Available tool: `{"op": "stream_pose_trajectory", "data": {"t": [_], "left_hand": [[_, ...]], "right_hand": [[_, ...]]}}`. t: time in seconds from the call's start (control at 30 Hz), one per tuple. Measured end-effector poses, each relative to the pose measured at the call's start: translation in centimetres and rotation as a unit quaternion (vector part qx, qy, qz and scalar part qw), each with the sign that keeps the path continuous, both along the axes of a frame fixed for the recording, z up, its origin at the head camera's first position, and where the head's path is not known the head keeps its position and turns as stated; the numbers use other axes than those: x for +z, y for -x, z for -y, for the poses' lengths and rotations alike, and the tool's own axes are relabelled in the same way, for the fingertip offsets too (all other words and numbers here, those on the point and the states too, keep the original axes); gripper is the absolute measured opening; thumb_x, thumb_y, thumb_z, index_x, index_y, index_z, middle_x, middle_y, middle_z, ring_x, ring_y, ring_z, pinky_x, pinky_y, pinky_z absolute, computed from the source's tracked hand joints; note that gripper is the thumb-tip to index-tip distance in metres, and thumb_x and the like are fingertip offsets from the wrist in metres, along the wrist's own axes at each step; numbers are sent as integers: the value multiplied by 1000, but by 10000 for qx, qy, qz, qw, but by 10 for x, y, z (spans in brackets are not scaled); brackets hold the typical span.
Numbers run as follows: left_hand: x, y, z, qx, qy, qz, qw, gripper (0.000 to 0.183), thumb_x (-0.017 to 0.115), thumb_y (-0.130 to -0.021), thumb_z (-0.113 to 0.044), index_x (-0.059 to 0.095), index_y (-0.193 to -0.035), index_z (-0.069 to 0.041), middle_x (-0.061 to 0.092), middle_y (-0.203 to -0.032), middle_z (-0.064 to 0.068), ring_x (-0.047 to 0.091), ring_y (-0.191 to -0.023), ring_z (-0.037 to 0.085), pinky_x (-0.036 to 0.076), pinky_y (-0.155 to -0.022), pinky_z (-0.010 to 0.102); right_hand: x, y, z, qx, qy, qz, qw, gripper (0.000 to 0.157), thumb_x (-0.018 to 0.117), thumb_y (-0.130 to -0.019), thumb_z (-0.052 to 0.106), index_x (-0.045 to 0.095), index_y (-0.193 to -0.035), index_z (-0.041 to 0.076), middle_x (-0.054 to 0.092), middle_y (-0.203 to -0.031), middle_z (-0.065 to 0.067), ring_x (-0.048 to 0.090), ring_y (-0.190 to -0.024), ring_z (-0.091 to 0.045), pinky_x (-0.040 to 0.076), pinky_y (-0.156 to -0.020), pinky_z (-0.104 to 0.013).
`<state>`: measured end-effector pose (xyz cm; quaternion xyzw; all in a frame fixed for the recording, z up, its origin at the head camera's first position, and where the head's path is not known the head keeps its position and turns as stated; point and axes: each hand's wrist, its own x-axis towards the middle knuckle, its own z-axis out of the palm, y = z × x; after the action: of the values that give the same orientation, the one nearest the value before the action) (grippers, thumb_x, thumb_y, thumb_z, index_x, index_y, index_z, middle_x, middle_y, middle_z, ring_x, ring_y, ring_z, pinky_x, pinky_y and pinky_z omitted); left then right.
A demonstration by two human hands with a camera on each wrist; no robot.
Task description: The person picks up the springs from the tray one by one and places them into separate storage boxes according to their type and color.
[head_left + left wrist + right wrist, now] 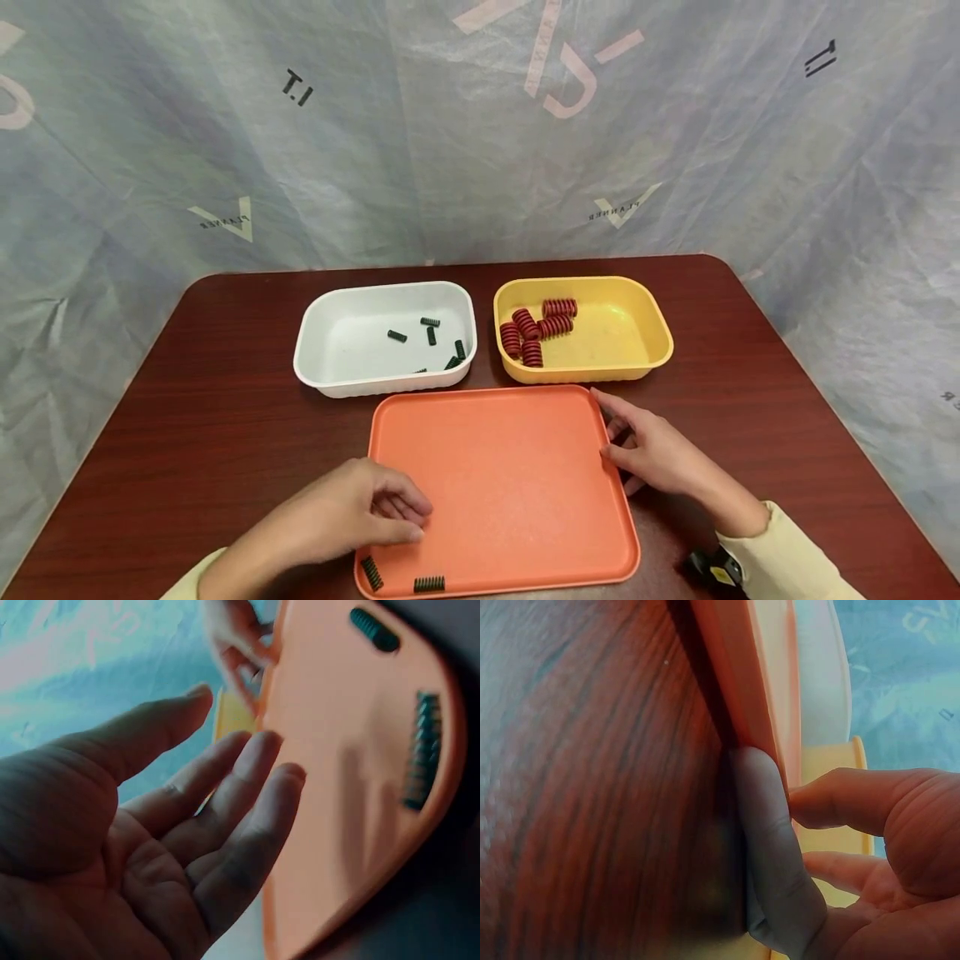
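An orange tray [510,467] lies on the table. My right hand [652,450] pinches its right rim, thumb at the top edge and a finger [769,817] against the outer side. Over the tray's left side hovers my left hand [367,512], holding nothing, its fingers loosely bent and thumb apart from them in the left wrist view. Two small dark green coil springs lie near the tray's near left corner: one spring [372,573] slants by the left rim, the other spring [429,584] runs along the front rim.
Behind the tray stand a white bin [382,385] with several small dark springs [431,336] and a yellow bin [592,375] with several thicker red springs [556,325]. A black object [716,568] sits by the right sleeve. A printed grey sheet [420,167] hangs behind the table [225,400].
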<state>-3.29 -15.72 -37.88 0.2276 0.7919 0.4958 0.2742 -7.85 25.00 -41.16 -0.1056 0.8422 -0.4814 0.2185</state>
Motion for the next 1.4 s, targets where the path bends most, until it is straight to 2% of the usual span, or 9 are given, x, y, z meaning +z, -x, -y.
{"op": "stream_pose_trajectory", "data": {"t": [0.1, 0.27, 0.57, 0.67, 0.87, 1.03, 1.1, 1.23, 1.4], "left_hand": [[-6, -4, -8, -181, 101, 126, 9997, 10, 86, -85, -16, 80, -93, -13, 73, -81, -11, 70, -76, 6, 58, -68, 23], [-13, -7, -15, -233, 427, 399, 9980, 11, 88, -81, -15, 80, -88, -17, 73, -75, -10, 69, -72, 5, 54, -63, 20], [-19, -7, -18, -384, 508, 1019, 9928, 10, 89, -79, -15, 79, -81, -17, 70, -63, -5, 59, -53, 4, 47, -47, 18], [-21, -9, -18, -423, 518, 979, 9930, 13, 89, -77, -10, 79, -79, -17, 70, -65, -6, 61, -55, 4, 48, -47, 18], [-26, -15, -20, -416, 563, 620, 9956, 24, 86, -70, 3, 77, -75, -18, 68, -65, -11, 63, -58, 3, 48, -46, 18], [-28, -17, -21, -373, 624, 471, 9962, 28, 85, -69, 6, 76, -73, -19, 66, -63, -12, 61, -57, 1, 46, -46, 17], [-28, -17, -21, -352, 577, 559, 9961, 26, 85, -69, 5, 76, -74, -19, 67, -64, -11, 61, -57, 2, 46, -46, 18], [-31, -14, -16, -357, 140, 1109, 9931, 20, 83, -73, 2, 78, -82, -15, 71, -70, -4, 63, -60, 4, 46, -47, 16], [-38, -3, -7, -578, -900, 2019, 9735, 20, 80, -80, 2, 79, -99, -1, 74, -82, 6, 67, -66, 8, 55, -57, 17]], "right_hand": [[0, -1, 0, -12, 52, 23, 10000, 77, 65, -95, -4, 27, -162, 4, 52, -100, -18, 66, -67, -26, 60, -49, -41], [0, -1, 1, -13, 94, 46, 9999, 77, 65, -96, -4, 27, -163, 4, 52, -100, -18, 66, -66, -26, 60, -49, -41], [-1, 0, 1, 7, -11, 89, 10000, 76, 64, -97, -3, 27, -163, 5, 53, -101, -18, 66, -69, -29, 61, -50, -41], [-1, 0, 1, 17, -29, 81, 10000, 76, 65, -97, -2, 27, -163, 5, 53, -101, -18, 67, -69, -29, 61, -50, -41], [-1, -1, 1, 12, -33, 54, 10000, 76, 65, -97, -2, 27, -163, 5, 54, -100, -18, 67, -69, -29, 61, -50, -41], [0, -1, 0, 24, -34, 30, 10000, 76, 65, -97, -2, 27, -163, 6, 54, -100, -18, 67, -69, -29, 61, -49, -41], [0, -1, 0, 22, -49, 31, 10000, 76, 65, -97, -2, 27, -163, 6, 54, -101, -18, 67, -69, -29, 61, -49, -41], [0, -1, 0, 14, -75, 44, 10000, 76, 65, -98, -2, 27, -163, 6, 54, -101, -18, 67, -69, -29, 60, -49, -41], [1, -1, 0, 7, -66, 52, 10000, 76, 65, -97, -2, 27, -163, 6, 54, -101, -18, 67, -68, -29, 60, -49, -41]]}}
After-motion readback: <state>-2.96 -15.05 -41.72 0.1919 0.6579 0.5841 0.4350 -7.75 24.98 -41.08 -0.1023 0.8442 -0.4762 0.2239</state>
